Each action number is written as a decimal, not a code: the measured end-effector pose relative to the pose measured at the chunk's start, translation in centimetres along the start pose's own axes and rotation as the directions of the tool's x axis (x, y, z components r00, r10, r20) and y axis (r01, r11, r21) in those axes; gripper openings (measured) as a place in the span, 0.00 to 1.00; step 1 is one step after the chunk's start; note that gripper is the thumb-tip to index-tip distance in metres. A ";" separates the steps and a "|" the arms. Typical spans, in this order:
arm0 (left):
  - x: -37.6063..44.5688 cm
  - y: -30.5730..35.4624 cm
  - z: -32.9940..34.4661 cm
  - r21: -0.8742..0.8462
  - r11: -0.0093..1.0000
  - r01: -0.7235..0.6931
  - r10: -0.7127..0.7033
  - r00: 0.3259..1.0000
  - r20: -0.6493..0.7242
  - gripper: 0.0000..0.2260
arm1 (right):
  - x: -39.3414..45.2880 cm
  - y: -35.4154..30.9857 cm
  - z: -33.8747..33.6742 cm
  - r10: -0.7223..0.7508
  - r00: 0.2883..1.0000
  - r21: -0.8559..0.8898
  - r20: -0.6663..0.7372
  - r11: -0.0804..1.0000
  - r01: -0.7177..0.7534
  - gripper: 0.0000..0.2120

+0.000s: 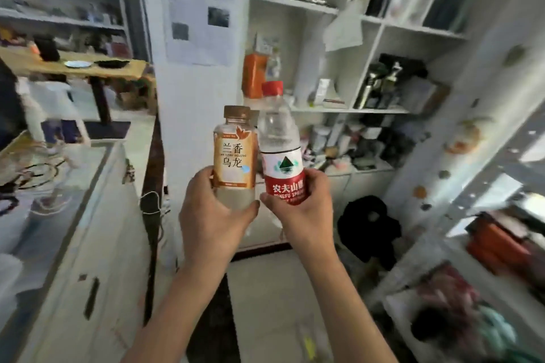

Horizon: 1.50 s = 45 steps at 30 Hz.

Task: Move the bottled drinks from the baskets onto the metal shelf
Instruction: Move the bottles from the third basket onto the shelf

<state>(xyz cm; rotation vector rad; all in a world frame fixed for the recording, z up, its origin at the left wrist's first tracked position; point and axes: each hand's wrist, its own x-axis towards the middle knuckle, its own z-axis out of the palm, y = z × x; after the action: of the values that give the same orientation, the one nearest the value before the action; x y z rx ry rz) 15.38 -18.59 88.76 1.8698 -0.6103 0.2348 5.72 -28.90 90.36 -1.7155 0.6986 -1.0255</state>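
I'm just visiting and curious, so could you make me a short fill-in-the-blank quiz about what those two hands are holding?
1. The left hand holds the tea bottle with a ____ cap.
2. The right hand holds the water bottle with a ____ cap.
3. Both bottles stand ____.

Missing words: brown; red; upright

The white wall shelf (pixel 351 110) carries an orange carton (pixel 253 75) on its left end. Right of the carton stand small boxes and dark clutter. Below it, more jumbled items.
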 end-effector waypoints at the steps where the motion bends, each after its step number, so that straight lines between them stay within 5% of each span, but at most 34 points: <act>1: -0.8 1.6 1.8 -0.028 0.999 -0.034 0.035 0.999 0.035 0.36 | 0.3 0.3 -2.7 0.006 0.999 -0.012 -0.049 1.000 -0.007 0.31; 18: -21.6 26.9 23.1 -0.415 0.899 -0.143 0.331 0.842 0.427 0.34 | -6.3 2.8 -42.5 -0.051 0.824 -0.200 -0.565 0.977 -0.077 0.34; 31: -27.8 37.6 31.0 -0.627 0.773 -0.095 0.534 0.630 0.564 0.29 | -9.0 2.0 -53.8 -0.142 0.554 -0.289 -0.821 0.939 -0.188 0.35; 39: -31.5 42.0 34.6 -0.672 0.724 -0.155 0.635 0.531 0.561 0.32 | -10.1 2.8 -60.0 -0.171 0.472 -0.299 -0.865 0.931 -0.209 0.33; 45: -36.2 45.2 37.7 -0.680 0.729 -0.082 0.609 0.531 0.589 0.31 | -10.2 3.9 -66.7 -0.184 0.465 -0.298 -0.866 0.936 -0.186 0.35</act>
<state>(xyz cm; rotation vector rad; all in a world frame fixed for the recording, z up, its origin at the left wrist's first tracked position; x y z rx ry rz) -43.31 -54.38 95.38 1.1138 -1.5268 -0.5326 -57.71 -51.93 94.41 -1.3331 1.6516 -1.9313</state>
